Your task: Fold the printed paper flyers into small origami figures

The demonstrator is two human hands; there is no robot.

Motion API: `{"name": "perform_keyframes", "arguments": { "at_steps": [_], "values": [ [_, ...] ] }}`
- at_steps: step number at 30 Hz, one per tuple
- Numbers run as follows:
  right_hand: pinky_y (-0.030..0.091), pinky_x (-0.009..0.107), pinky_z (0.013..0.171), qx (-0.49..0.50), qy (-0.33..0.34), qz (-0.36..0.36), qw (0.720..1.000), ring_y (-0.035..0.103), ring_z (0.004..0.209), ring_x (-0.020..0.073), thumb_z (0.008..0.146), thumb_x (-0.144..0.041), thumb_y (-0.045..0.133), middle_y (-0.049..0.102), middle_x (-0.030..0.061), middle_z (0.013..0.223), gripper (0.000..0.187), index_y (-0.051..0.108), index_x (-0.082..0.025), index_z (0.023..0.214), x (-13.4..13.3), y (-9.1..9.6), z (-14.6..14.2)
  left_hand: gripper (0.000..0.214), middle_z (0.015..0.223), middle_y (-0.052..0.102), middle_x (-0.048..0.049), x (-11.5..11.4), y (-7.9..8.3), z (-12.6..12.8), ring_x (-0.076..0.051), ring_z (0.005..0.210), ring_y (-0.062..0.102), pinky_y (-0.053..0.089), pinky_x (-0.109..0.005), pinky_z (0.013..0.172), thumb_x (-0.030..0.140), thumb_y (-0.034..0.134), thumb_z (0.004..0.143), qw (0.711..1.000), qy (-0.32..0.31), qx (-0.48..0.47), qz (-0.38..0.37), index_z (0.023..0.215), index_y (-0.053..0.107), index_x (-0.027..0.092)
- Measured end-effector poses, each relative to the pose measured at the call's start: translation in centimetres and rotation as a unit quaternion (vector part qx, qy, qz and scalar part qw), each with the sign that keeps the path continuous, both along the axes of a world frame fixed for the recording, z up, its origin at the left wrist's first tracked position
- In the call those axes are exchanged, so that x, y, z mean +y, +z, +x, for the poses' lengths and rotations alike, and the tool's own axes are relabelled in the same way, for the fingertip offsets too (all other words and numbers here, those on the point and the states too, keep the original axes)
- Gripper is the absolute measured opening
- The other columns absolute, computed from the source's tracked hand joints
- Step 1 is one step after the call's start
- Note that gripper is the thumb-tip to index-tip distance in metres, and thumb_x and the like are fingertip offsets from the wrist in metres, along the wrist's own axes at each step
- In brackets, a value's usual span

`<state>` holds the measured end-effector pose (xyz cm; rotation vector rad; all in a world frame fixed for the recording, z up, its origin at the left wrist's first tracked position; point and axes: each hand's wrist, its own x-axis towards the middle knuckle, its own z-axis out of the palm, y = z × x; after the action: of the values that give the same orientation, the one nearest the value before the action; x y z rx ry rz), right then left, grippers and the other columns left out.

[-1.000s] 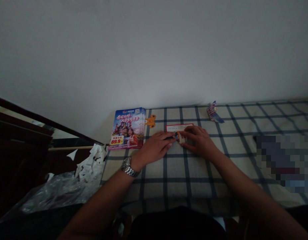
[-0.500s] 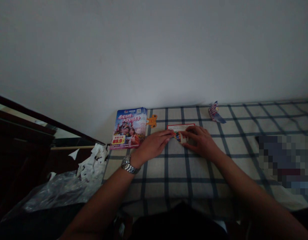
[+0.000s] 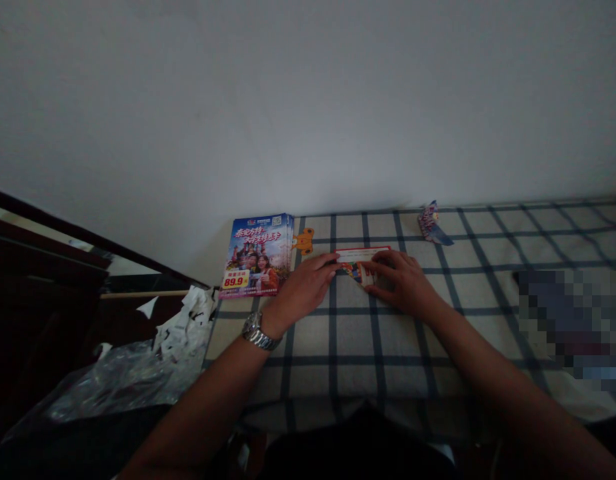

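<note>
A small folded paper sheet (image 3: 359,256), white with a red edge on its upper part, lies on the checked cloth. Below its white strip shows a colourful printed flap that tapers to a point. My left hand (image 3: 308,285), with a metal watch (image 3: 259,331) on the wrist, has its fingers closed at the left corner of the sheet. My right hand (image 3: 402,279) grips the right side, with thumb and fingers bent over the printed flap. Both hands partly cover the paper.
A stack of printed flyers (image 3: 258,257) stands left of my hands, beside an orange bear-shaped figure (image 3: 304,241). A folded paper piece (image 3: 433,225) sits near the wall (image 3: 308,107). Torn white paper (image 3: 185,327) and clear plastic (image 3: 118,377) lie lower left. A blurred dark object (image 3: 553,313) is at right.
My left hand has shifted slightly left along the folded sheet, uncovering more of its white strip and printed flap. My right hand stays nearly where it was.
</note>
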<state>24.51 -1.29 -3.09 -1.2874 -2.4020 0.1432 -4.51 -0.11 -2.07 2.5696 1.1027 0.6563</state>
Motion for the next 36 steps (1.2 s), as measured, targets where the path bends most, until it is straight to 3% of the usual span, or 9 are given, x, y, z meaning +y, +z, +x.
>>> {"name": "perform_keyframes", "arguments": {
  "at_steps": [7,15,24,33,36],
  "values": [
    [0.049,0.052,0.100,0.004,-0.004,0.003,1.000,0.060,0.122,0.0345,0.095,-0.045,0.071,0.063,0.0121,0.133,0.047,0.067,-0.032,0.139,0.0,0.0,-0.1,0.039,0.155,0.053,-0.0089,0.1,-0.1,-0.3,-0.020,0.138,0.058,0.050,-0.043,0.121,0.024,0.034,0.112,1.000,-0.006,0.000,-0.020,0.143,0.057,0.018],
    [0.048,0.051,0.100,0.002,-0.004,0.005,1.000,0.060,0.120,0.0342,0.095,-0.046,0.070,0.063,0.0117,0.132,0.046,0.067,-0.031,0.138,0.0,-0.1,0.0,0.037,0.155,0.055,-0.0072,-0.2,0.9,-0.3,-0.021,0.135,0.061,0.053,-0.041,0.118,0.023,0.037,0.111,0.999,0.011,0.019,-0.025,0.140,0.060,0.019],
    [0.049,0.052,0.100,0.006,0.000,0.006,1.000,0.060,0.121,0.0351,0.094,-0.046,0.072,0.063,0.0121,0.133,0.047,0.068,-0.031,0.138,0.0,-0.2,0.0,0.036,0.155,0.054,-0.0078,0.0,0.3,-0.5,-0.020,0.140,0.057,0.049,-0.040,0.122,0.021,0.037,0.111,1.000,0.009,0.013,-0.021,0.138,0.060,0.016],
    [0.049,0.054,0.101,0.023,0.001,0.002,1.000,0.060,0.120,0.0348,0.093,-0.045,0.073,0.063,0.0119,0.133,0.049,0.066,-0.032,0.139,0.1,-0.4,0.0,0.035,0.150,0.056,-0.0125,-0.4,0.6,0.5,-0.025,0.138,0.056,0.051,-0.047,0.120,0.021,0.040,0.110,0.999,0.030,0.011,0.032,0.139,0.059,0.014],
    [0.049,0.053,0.101,0.028,-0.004,-0.001,1.000,0.060,0.121,0.0348,0.092,-0.044,0.074,0.062,0.0123,0.132,0.049,0.067,-0.030,0.139,0.1,-0.4,-0.1,0.034,0.146,0.059,-0.0098,-0.8,0.8,1.0,-0.024,0.136,0.056,0.051,-0.049,0.118,0.024,0.045,0.109,0.999,-0.014,0.014,0.042,0.140,0.059,0.019]
  ]
}}
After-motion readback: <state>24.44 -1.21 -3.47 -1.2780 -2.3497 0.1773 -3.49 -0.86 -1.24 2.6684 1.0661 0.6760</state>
